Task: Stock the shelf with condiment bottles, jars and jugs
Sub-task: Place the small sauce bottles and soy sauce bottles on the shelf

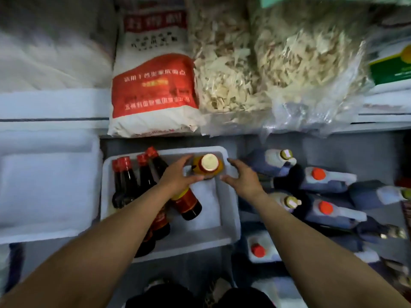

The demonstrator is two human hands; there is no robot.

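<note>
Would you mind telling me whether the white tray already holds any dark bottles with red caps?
Yes, several dark red-capped bottles stand along the left side of the white tray.

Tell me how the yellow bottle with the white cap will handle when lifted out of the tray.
The yellow bottle looks full, so probably weighty. Its smooth, rounded body may slip or roll if laid down. The left hand alone grips it.

The only lettering sits on the red-and-white sack (153, 85) on the far shelf: rows of white Chinese characters on its red panel and dark ones above, all too blurred to read. The green-and-yellow box (393, 65) at far right carries small white print, also illegible.
</note>
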